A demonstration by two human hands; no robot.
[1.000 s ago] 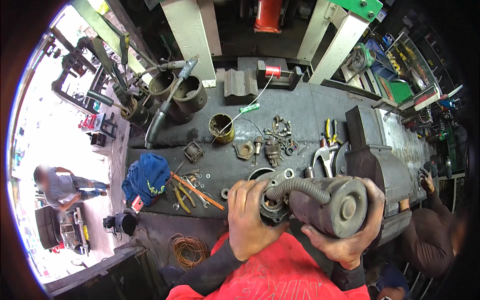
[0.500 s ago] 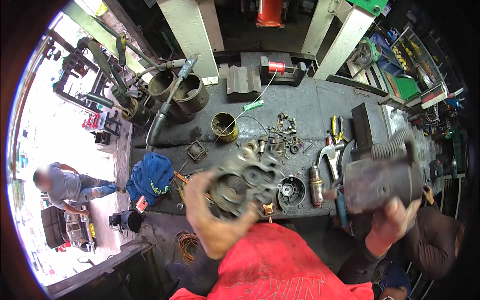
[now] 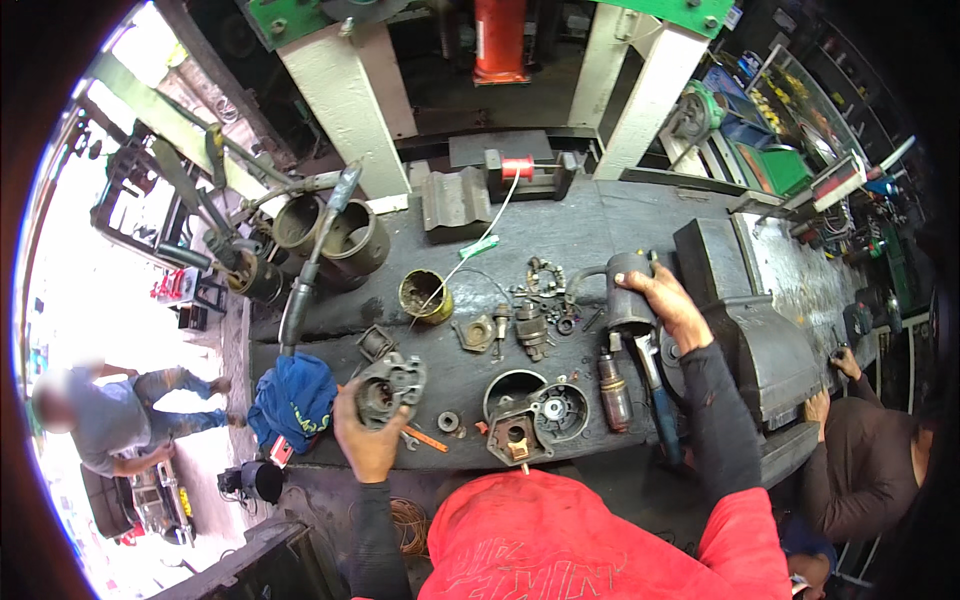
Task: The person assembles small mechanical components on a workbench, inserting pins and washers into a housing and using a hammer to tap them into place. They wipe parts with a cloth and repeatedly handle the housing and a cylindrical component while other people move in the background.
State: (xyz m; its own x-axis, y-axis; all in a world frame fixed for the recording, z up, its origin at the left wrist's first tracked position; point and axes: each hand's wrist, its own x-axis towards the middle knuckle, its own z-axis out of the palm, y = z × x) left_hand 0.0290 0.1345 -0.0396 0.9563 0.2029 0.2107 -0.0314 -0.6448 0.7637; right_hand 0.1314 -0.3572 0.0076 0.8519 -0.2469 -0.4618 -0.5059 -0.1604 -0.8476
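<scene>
My left hand grips a grey cast-metal housing with round openings, above the front left of the workbench. Farther back and to the right, my right hand is closed round a dark metal cylinder with a hollow end; whether it touches the bench I cannot tell. Between the hands lies a larger round-cavity housing with a copper-coloured piece at its front. A dark cylindrical part stands near an adjustable wrench, just in front of my right hand.
Small machine parts and a tin can sit mid-bench. A blue cloth lies at the left, beside an orange-handled tool. Behind are a wire spool and metal blocks. Another person's hand rests near the right edge.
The view has shifted. My left hand has moved left with the cast housing, away from the bench's middle. My right hand has carried the cylinder inward and farther back over the bench.
</scene>
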